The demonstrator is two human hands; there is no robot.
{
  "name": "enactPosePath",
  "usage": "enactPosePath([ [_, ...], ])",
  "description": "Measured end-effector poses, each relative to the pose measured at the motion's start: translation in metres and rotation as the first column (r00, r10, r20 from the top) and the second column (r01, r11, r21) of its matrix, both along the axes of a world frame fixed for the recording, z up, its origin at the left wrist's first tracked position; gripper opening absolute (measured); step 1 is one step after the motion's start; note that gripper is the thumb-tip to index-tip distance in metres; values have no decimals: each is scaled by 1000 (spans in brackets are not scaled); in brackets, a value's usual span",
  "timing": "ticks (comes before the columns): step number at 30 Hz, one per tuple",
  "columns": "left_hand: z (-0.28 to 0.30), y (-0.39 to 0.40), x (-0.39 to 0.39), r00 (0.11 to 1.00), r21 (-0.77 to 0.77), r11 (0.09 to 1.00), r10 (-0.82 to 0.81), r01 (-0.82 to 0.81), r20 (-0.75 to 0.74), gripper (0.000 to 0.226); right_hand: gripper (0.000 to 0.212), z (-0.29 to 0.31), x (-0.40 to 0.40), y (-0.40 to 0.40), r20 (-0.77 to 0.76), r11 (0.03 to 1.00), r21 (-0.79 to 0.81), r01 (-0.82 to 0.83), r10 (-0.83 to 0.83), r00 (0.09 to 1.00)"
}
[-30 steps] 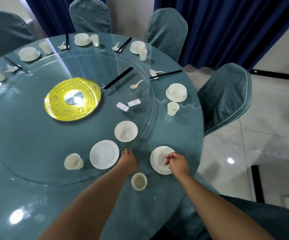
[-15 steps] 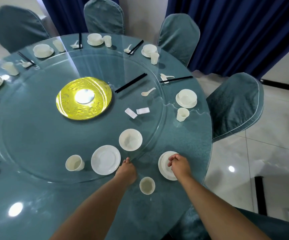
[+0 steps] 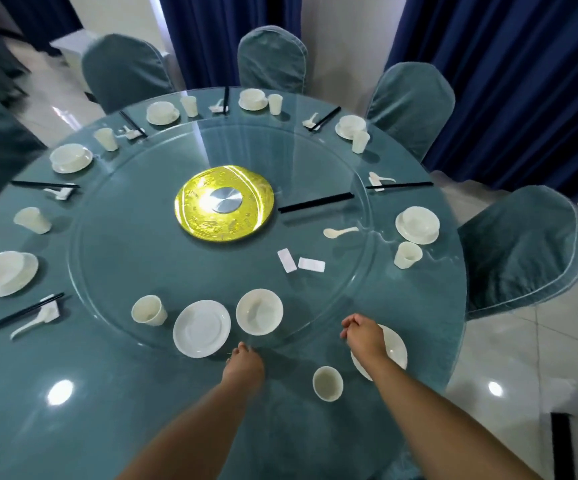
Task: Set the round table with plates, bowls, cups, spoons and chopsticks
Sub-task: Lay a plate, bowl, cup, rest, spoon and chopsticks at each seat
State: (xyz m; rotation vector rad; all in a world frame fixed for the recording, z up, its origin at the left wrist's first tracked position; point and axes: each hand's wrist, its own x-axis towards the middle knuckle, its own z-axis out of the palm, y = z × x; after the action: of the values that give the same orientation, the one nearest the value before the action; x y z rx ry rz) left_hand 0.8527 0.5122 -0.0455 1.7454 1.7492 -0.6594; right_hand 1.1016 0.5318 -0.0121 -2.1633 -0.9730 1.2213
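My left hand has its fingertips bunched on the near rim of the glass turntable, just below a white plate. Beside that plate on the turntable stand a white bowl and a cup. My right hand hovers loosely curled and holds nothing, over a plate with a bowl near the table edge, which it partly hides. A cup stands between my arms. Black chopsticks, a spoon and two white rests lie further out on the turntable.
A gold disc marks the turntable's centre. Several place settings ring the round table, such as a bowl on a plate with a cup. Covered chairs stand close around; tiled floor is to the right.
The things on the turntable have swung a little clockwise under my left hand. My right hand has lifted off the bowl and moved up and left. My view has risen.
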Motion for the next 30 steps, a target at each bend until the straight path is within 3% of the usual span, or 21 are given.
enactPosePath([
  [3, 2, -2, -1, 999, 18, 999, 46, -46, 18, 51, 30, 1, -8, 5, 23, 999, -17, -32, 33, 999],
  [7, 5, -1, 17, 994, 18, 1000, -19, 17, 106, 36, 29, 0, -17, 14, 45, 997, -46, -66, 68, 997],
  [12, 0, 27, 36, 958, 119, 993, -56, 23, 282, 47, 23, -5, -34, 23, 125, 977, -87, -193, 203, 971],
  [16, -12, 49, 29, 979, 106, 993, -76, 56, 190, 70, 17, -11, -58, 32, 223, 951, -82, -297, 308, 925],
  [18, -20, 51, 18, 986, 98, 995, 2, -19, 164, 77, 16, -16, -73, 38, 246, 938, -81, -338, 348, 905],
  [23, -39, 49, -20, 982, 99, 980, 162, -172, 98, 76, 12, -32, -120, 54, 327, 896, -95, -434, 440, 836],
  [30, -52, 50, -70, 989, 54, 992, 108, -113, 102, 77, 32, -51, -199, 75, 406, 840, -58, -539, 513, 756],
])
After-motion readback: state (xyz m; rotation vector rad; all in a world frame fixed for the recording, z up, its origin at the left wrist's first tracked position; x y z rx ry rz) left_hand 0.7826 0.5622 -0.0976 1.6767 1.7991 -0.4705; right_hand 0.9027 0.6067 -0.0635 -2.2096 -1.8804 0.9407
